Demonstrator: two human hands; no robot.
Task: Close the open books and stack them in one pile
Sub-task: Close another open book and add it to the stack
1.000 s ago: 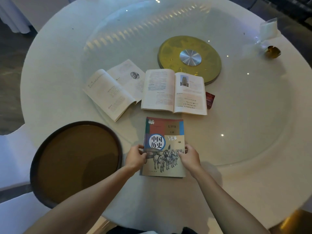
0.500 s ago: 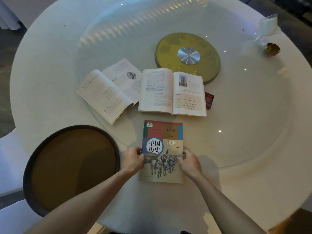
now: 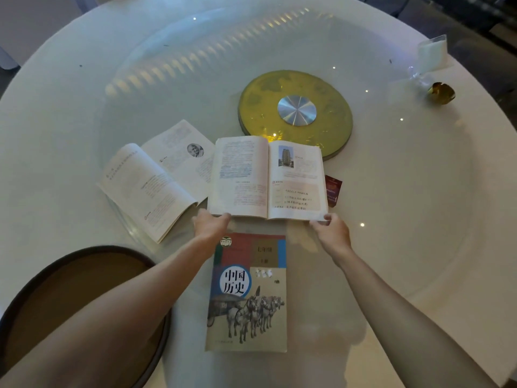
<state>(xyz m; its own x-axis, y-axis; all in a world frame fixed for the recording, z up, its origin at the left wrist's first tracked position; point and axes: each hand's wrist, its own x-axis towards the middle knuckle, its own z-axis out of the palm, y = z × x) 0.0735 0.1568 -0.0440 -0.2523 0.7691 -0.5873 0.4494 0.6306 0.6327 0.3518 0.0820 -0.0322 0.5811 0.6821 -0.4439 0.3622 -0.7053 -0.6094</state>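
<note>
White-paged open textbook (image 3: 268, 179) mid-desk | left hand (image 3: 210, 226), right hand (image 3: 333, 233) fingers pinch its near corners, ready to fold it shut | closed history textbook (image 3: 247, 294) near edge: pile base

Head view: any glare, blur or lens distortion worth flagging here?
Head view: dim light; rows of ceiling-light reflections streak the round glass tabletop; wide-angle bowing curves the table's edge; the left hand and right hand look slightly soft; open-page text is too blurred to read.
</note>
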